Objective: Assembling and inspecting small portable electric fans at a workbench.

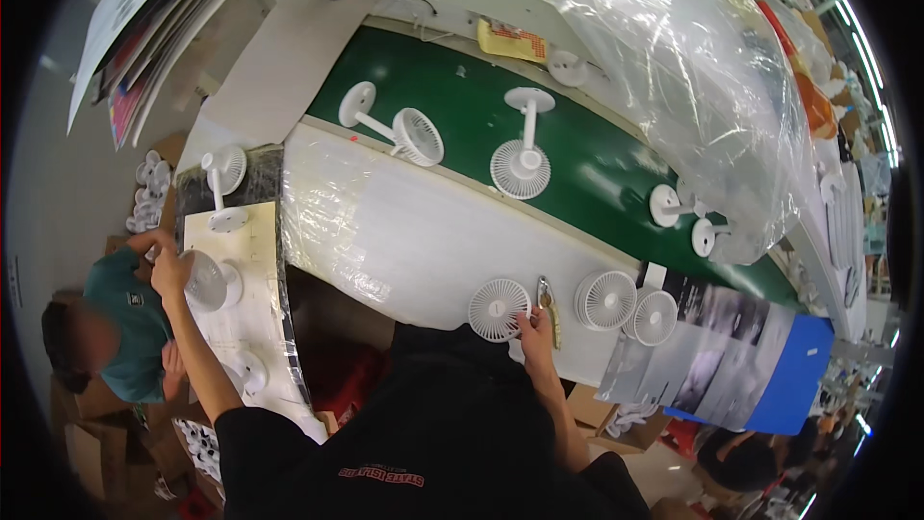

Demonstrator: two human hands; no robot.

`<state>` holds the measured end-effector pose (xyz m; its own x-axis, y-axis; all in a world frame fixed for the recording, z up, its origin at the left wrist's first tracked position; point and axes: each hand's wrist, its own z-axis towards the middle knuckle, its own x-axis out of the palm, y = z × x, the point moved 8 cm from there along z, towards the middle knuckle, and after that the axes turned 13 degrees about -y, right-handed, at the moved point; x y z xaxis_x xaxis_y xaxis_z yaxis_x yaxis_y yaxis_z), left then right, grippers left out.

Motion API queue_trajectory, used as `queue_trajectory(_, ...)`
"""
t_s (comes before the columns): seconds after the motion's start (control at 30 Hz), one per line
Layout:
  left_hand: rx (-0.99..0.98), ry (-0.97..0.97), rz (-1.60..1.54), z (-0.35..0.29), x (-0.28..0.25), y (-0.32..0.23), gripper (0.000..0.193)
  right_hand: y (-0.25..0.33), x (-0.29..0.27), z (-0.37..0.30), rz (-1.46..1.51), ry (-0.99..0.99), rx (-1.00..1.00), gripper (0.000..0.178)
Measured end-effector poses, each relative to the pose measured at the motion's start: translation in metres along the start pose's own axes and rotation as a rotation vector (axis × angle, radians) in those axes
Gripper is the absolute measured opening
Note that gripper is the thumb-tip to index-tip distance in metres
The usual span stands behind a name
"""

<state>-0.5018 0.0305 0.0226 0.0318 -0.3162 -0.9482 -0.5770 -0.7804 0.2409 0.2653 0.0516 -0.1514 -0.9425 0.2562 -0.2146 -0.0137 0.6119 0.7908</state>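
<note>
My left arm stretches out to the side table, where my left hand is closed at the rim of a small white desk fan. The fingers are partly hidden there. Low in front of my body, my right hand grips the edge of a round white fan grille, its ribbed face upward. Just beside that hand lie pliers with yellowish handles. Two more round white grilles rest on the white bench to the right, one partly over the other.
A green conveyor belt carries several white fans. On the side table stand other fans; a co-worker sits beyond it, an arm near my left hand. Clear plastic sheeting hangs at right above a blue board.
</note>
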Motion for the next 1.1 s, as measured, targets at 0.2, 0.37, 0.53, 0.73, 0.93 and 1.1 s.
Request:
queue_trajectory(0.2, 0.145, -0.338, 0.088, -0.023, -0.016, -0.047, 0.076, -0.029, -0.005, 0.0, 0.244, -0.084, 0.289, 0.024)
queue_trajectory(0.37, 0.464, -0.554, -0.762, -0.109, -0.036, -0.229, 0.035, -0.016, 0.005, 0.008, 0.343, -0.006, 0.306, 0.027)
queue_trajectory(0.53, 0.457, -0.327, -1.17, -0.121, 0.023, -0.46, 0.057, 0.068, 0.027, -0.003, 0.511, 0.099, 0.18, 0.031)
queue_trajectory(0.73, 0.142, -0.402, -1.225, -0.088, 0.071, -0.504, 0.068, 0.117, 0.02, -0.028, 0.531, 0.089, 0.025, 0.037)
queue_trajectory(0.93, 0.293, -0.388, -1.277, -0.112, 0.0, -0.424, 0.041, 0.071, -0.001, -0.001, -0.043, -0.054, -0.291, 0.041)
queue_trajectory(1.1, 0.498, 0.0, -1.126, -0.209, -0.061, -0.366, 0.028, 0.039, 0.026, 0.032, -0.546, 0.094, -0.413, 0.058)
